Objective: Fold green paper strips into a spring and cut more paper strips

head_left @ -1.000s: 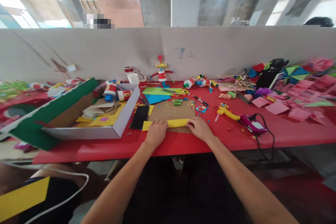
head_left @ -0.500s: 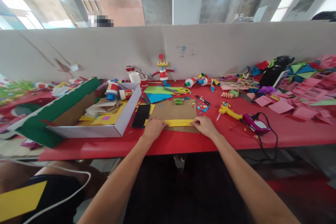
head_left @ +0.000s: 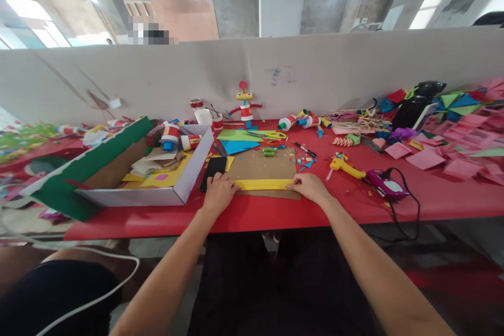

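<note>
A folded yellow paper strip (head_left: 263, 184) lies across the near part of a brown cardboard sheet (head_left: 262, 165). My left hand (head_left: 219, 189) is closed on its left end, beside a black phone (head_left: 214, 169). At the right end, my right hand (head_left: 310, 187) pinches the strip between thumb and fingers. Beyond the strip, a green coiled paper spring (head_left: 270, 151) rests on the cardboard among small scraps. Yellow-green scissors (head_left: 275, 135) lie behind it on green and blue paper (head_left: 238, 146).
On the left stands an open box (head_left: 145, 197) with paper and cup figures. A yellow glue gun (head_left: 346, 167), a purple device (head_left: 388, 185) with a black cord and pink paper pieces (head_left: 459, 142) lie on the right. A paper-cup figure (head_left: 246, 107) stands at the back by the grey partition (head_left: 177, 79).
My left hand has slid leftward along the strip, showing more of it. The right hand stays at its end. The yellow sheet at the lower left has gone out of view.
</note>
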A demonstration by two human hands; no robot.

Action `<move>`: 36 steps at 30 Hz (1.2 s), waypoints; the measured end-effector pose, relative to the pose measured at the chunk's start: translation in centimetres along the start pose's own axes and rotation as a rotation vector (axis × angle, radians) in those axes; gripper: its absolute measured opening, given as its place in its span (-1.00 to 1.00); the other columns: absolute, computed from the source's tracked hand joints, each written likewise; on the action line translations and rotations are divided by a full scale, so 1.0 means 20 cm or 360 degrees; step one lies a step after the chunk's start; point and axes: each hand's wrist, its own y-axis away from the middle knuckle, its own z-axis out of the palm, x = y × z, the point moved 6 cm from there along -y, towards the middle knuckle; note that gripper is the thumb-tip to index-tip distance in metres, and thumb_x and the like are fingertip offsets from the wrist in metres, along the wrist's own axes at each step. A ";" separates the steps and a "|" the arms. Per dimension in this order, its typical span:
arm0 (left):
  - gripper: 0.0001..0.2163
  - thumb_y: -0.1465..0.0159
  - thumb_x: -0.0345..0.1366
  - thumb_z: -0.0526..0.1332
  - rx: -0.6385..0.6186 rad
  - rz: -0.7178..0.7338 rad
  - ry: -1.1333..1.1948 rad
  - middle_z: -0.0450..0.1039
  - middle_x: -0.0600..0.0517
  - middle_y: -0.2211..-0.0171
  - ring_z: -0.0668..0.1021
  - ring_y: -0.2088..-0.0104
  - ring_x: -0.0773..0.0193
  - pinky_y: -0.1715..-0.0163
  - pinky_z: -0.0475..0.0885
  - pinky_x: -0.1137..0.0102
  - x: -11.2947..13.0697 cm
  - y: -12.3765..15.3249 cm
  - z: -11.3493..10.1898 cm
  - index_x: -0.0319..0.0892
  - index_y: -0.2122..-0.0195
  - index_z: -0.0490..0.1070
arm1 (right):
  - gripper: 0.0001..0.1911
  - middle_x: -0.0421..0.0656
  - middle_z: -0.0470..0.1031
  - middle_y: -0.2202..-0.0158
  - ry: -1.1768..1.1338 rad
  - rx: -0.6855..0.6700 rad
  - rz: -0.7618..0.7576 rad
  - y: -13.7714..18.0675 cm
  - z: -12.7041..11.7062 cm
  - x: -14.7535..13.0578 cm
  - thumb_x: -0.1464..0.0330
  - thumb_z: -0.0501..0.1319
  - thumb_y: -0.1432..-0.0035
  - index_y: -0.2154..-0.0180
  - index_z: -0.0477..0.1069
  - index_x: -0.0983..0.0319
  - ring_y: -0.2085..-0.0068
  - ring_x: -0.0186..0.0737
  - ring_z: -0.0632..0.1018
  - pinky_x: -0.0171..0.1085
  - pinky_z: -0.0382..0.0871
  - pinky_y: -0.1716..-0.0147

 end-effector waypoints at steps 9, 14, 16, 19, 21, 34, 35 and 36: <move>-0.79 -0.17 -0.15 0.12 0.0094 -0.0275 0.0207 0.39 -0.04 0.17 0.28 0.15 0.05 0.30 0.21 0.23 -0.11 0.04 0.02 -0.13 0.44 0.47 | -0.79 -0.19 0.50 0.43 -0.0061 0.0041 0.0004 0.01 0.00 0.01 0.18 0.26 0.06 0.48 0.41 0.19 0.36 -0.25 0.46 -0.38 0.14 0.47; -0.78 -0.17 -0.14 0.13 0.0218 -0.0290 0.0169 0.35 -0.08 0.17 0.27 0.13 0.04 0.28 0.21 0.21 -0.10 0.07 0.01 -0.14 0.41 0.47 | -0.75 -0.19 0.47 0.50 -0.0099 0.0034 -0.0054 0.00 -0.01 0.01 0.16 0.24 0.05 0.53 0.40 0.21 0.42 -0.27 0.44 -0.37 0.13 0.50; -0.79 -0.17 -0.15 0.12 0.0241 -0.0299 0.0162 0.34 -0.08 0.17 0.26 0.12 0.03 0.27 0.20 0.20 -0.10 0.08 0.01 -0.15 0.40 0.47 | -0.75 -0.19 0.45 0.52 -0.0144 0.0002 -0.0101 0.01 -0.02 0.01 0.16 0.22 0.03 0.54 0.40 0.22 0.44 -0.28 0.44 -0.38 0.13 0.51; -0.79 -0.16 -0.15 0.13 0.0253 -0.0325 0.0180 0.35 -0.09 0.17 0.26 0.12 0.03 0.27 0.18 0.19 -0.11 0.08 0.02 -0.15 0.42 0.47 | -0.78 -0.21 0.44 0.53 -0.0234 -0.0094 -0.0180 0.02 -0.02 0.02 0.20 0.22 0.03 0.51 0.41 0.23 0.46 -0.31 0.43 -0.39 0.14 0.51; -0.79 -0.16 -0.15 0.14 0.0258 -0.0345 0.0189 0.36 -0.09 0.17 0.26 0.13 0.03 0.28 0.17 0.19 -0.12 0.08 0.02 -0.15 0.42 0.47 | -0.81 -0.21 0.45 0.52 -0.0253 -0.0131 -0.0208 0.02 -0.01 0.03 0.24 0.20 0.02 0.48 0.43 0.23 0.46 -0.32 0.42 -0.39 0.15 0.50; -0.78 -0.11 -0.11 0.19 0.0382 -0.0463 0.0287 0.34 -0.06 0.16 0.27 0.10 0.04 0.24 0.18 0.20 -0.16 0.09 0.02 -0.14 0.51 0.48 | -0.81 -0.18 0.45 0.53 0.0014 -0.0299 0.0213 -0.04 -0.02 0.04 0.24 0.25 0.14 0.57 0.41 0.25 0.45 -0.26 0.44 -0.37 0.11 0.54; -0.78 -0.09 -0.10 0.21 0.0382 -0.0475 0.0305 0.33 -0.06 0.16 0.27 0.10 0.04 0.23 0.19 0.20 -0.17 0.09 0.02 -0.14 0.51 0.48 | -0.81 -0.18 0.45 0.52 -0.0006 -0.0290 0.0234 -0.03 -0.02 0.05 0.23 0.25 0.14 0.56 0.41 0.24 0.44 -0.27 0.44 -0.37 0.11 0.54; -0.78 -0.08 -0.10 0.22 0.0380 -0.0477 0.0324 0.33 -0.07 0.15 0.27 0.09 0.04 0.22 0.20 0.21 -0.18 0.09 0.03 -0.14 0.52 0.48 | -0.81 -0.19 0.45 0.50 -0.0040 -0.0268 0.0249 -0.03 -0.02 0.05 0.24 0.25 0.14 0.53 0.41 0.24 0.43 -0.28 0.43 -0.38 0.12 0.54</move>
